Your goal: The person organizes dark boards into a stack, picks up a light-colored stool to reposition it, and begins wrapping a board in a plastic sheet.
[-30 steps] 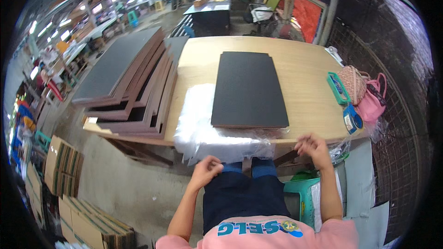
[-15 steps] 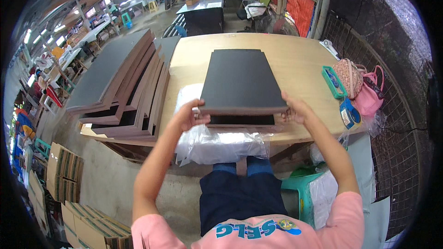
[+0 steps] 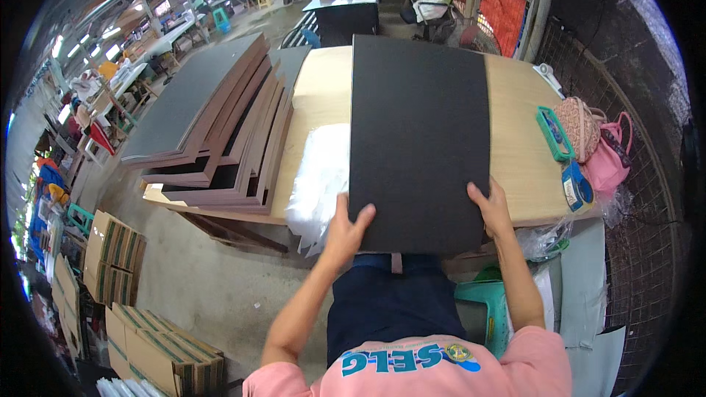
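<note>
A thick stack of black boards point(image 3: 421, 132) is tipped up in front of me, its broad black face toward me and its lower edge close to my waist. My left hand point(image 3: 351, 225) is closed on its left side, thumb on the face. On the opposite side my right hand point(image 3: 490, 207) grips likewise, thumb in front and fingers partly hidden at the edge. Clear plastic film point(image 3: 321, 184) lies on the wooden table point(image 3: 316, 88) just left of the boards. Whatever is behind the boards is hidden.
Taller, uneven piles of black boards with brown edges point(image 3: 198, 110) fill the table's left side. Along its right lie a teal tray point(image 3: 555, 134), a blue tape roll point(image 3: 578, 185) and pink bags point(image 3: 607, 154). Flattened cartons point(image 3: 162, 349) stand lower left; a green stool point(image 3: 491, 309) is at my right.
Both hands have moved from the stack's near corners to its sides. The boards have swung from nearly flat to tilted up, their near edge coming down toward me. The view has shifted slightly.
</note>
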`<state>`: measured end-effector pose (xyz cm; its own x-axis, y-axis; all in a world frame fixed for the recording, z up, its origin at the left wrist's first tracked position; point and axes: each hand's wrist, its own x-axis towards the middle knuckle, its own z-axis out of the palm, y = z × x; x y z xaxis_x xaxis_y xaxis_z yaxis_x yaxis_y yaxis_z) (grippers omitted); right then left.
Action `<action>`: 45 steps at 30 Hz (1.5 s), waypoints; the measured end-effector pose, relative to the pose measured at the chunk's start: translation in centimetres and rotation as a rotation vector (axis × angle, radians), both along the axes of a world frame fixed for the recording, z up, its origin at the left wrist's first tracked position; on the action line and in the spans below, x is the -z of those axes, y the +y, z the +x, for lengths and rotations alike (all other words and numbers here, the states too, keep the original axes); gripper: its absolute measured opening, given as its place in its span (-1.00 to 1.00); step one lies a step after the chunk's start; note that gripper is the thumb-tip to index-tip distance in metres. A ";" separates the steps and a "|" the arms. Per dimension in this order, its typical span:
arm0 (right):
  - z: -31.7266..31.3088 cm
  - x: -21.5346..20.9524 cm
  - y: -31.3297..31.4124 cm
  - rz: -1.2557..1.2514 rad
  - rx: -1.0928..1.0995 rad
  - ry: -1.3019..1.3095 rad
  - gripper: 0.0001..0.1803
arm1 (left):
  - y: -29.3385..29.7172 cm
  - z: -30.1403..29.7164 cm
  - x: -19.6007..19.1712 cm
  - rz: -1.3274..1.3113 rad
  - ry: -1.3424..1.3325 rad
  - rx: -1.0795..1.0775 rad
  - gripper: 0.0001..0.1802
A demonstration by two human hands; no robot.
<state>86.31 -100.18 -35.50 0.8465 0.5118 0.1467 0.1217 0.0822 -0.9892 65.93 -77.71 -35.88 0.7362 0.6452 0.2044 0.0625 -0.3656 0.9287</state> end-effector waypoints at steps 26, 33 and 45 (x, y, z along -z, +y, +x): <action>-7.9 22.4 -4.2 -0.031 0.132 0.195 -0.05 | 2.1 -6.1 8.5 0.720 0.084 -0.380 -0.30; -8.6 24.1 -4.1 -0.119 0.243 0.017 0.00 | 13.1 4.1 7.5 0.691 0.681 -0.731 -0.06; -6.7 16.1 -2.8 0.164 0.122 0.194 -0.15 | 15.1 7.4 9.0 0.607 0.614 -0.451 -0.58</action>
